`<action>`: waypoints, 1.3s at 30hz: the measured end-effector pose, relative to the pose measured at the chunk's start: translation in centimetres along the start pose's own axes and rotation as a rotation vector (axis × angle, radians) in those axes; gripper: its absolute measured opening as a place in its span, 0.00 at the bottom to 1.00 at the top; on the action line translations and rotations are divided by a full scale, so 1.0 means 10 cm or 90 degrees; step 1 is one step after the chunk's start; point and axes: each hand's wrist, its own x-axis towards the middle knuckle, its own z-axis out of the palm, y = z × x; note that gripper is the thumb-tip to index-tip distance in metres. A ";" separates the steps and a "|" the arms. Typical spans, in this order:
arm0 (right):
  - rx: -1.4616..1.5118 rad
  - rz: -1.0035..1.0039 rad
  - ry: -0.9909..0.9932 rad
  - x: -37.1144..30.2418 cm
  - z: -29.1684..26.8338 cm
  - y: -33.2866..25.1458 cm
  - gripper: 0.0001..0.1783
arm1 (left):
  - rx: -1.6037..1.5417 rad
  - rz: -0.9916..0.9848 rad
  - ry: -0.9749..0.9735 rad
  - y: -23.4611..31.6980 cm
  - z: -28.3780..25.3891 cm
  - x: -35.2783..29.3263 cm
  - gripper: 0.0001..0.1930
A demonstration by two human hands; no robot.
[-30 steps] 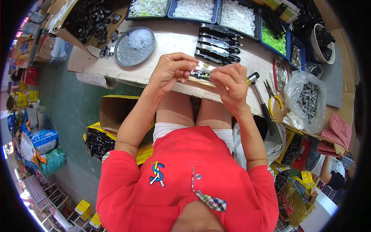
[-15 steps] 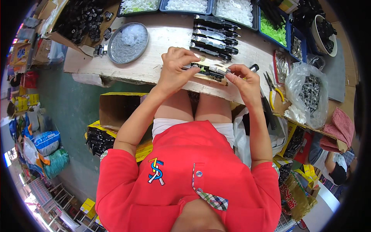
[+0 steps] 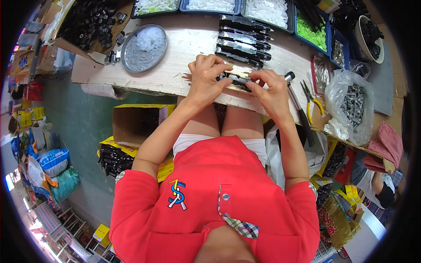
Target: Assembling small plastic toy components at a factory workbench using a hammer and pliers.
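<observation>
A narrow black assembly (image 3: 238, 80) with pale pieces along it lies on a small wooden block (image 3: 239, 73) at the table's front edge. My left hand (image 3: 207, 79) is closed at its left end, thumb and fingers pinching there. On the right end press the thumb and fingertips of my right hand (image 3: 271, 90), also closed. The fingers cover much of the assembly, and any small piece between them is hidden. Just beyond lies a row of several similar black assemblies (image 3: 243, 41). To the right of my right hand rests a hammer (image 3: 299, 105) with a dark handle.
Yellow-handled pliers (image 3: 312, 103) and a plastic bag of small grey metal parts (image 3: 351, 105) lie on the right. Trays of white pieces (image 3: 211, 5) and green pieces (image 3: 310, 33) line the back. At left are a round metal dish (image 3: 144, 48) and a carton of black parts (image 3: 90, 26).
My right hand has moved left and inward along the assembly, and my left hand has shifted slightly right. The light-green piece that showed before is now hard to see, and more of the hammer shows.
</observation>
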 end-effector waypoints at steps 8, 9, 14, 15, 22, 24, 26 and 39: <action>-0.045 -0.041 0.005 0.01 0.02 0.00 0.07 | -0.001 -0.004 0.001 -0.01 0.01 0.00 0.16; -0.043 -0.055 0.007 0.01 0.02 0.00 0.06 | 0.000 -0.002 0.003 -0.02 0.01 0.00 0.16; -0.080 -0.082 0.012 0.02 0.03 -0.02 0.06 | 0.000 0.004 0.006 -0.04 0.01 0.00 0.17; -0.087 -0.087 0.006 0.02 0.03 -0.02 0.07 | -0.001 0.005 0.008 -0.04 0.01 0.00 0.17; 0.032 0.031 0.003 -0.03 0.06 0.06 0.07 | -0.009 0.003 0.014 -0.01 0.00 -0.02 0.16; 0.041 0.037 -0.005 -0.03 0.07 0.06 0.07 | -0.013 0.002 0.020 -0.01 0.00 -0.03 0.13; 0.027 0.027 -0.008 -0.02 0.07 0.06 0.07 | -0.005 0.009 0.017 -0.03 0.01 -0.03 0.11; -0.266 -0.339 -0.001 -0.08 -0.03 0.22 0.11 | 0.018 0.063 -0.006 -0.04 0.02 0.03 0.05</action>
